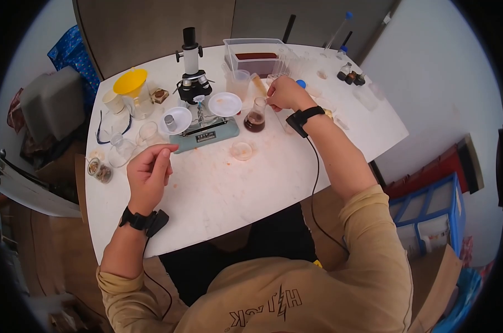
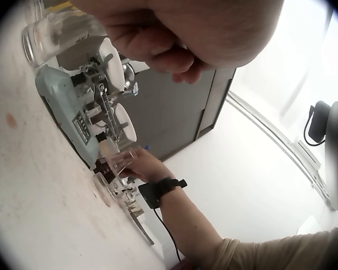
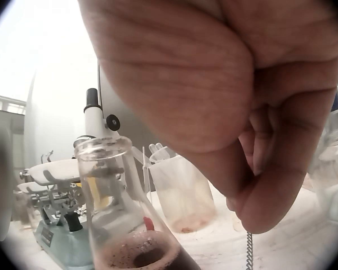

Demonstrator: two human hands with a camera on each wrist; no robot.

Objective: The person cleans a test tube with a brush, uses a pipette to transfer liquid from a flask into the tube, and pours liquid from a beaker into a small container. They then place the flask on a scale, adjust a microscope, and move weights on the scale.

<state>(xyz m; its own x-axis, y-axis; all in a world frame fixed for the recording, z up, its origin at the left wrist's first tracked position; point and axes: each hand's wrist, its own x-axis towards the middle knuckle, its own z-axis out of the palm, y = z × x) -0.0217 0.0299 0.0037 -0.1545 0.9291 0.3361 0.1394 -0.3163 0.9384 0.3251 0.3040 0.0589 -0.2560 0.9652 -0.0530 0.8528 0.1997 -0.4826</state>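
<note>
White table [image 1: 207, 205], pale reddish stains on top. Far side, centre-right: clear plastic bin [image 1: 254, 51]. Black-and-white microscope [image 1: 191, 64] upright to the left of the bin. Green-based balance [image 1: 206, 138] on the near side of the microscope, two white pans; left pan carries a small metal weight [image 1: 170, 122].

Left hand [image 1: 148, 173] raised over the near left part of the table, close to the near left end of the balance. Grip: fingers loosely curled, thumb laid along them; not spread.

Right hand [image 1: 289, 93] over the right half, fingertips just right of the conical flask. Grip: thumb and fingertip pressed together, pinching the upper end of a twisted metal piece [image 3: 249, 250], which points downward; its lower end runs out of the right wrist view.

Yellow funnel [image 1: 130, 82], far left. Translucent plastic beaker [image 1: 239, 84] beyond the flask, right of the microscope.

Conical flask [image 1: 255, 117] upright on the table, right of the balance; dark red-brown liquid in the bottom, paler froth at its surface. Shallow clear dish [image 1: 242, 151] on the near side of the flask, slightly left.
</note>
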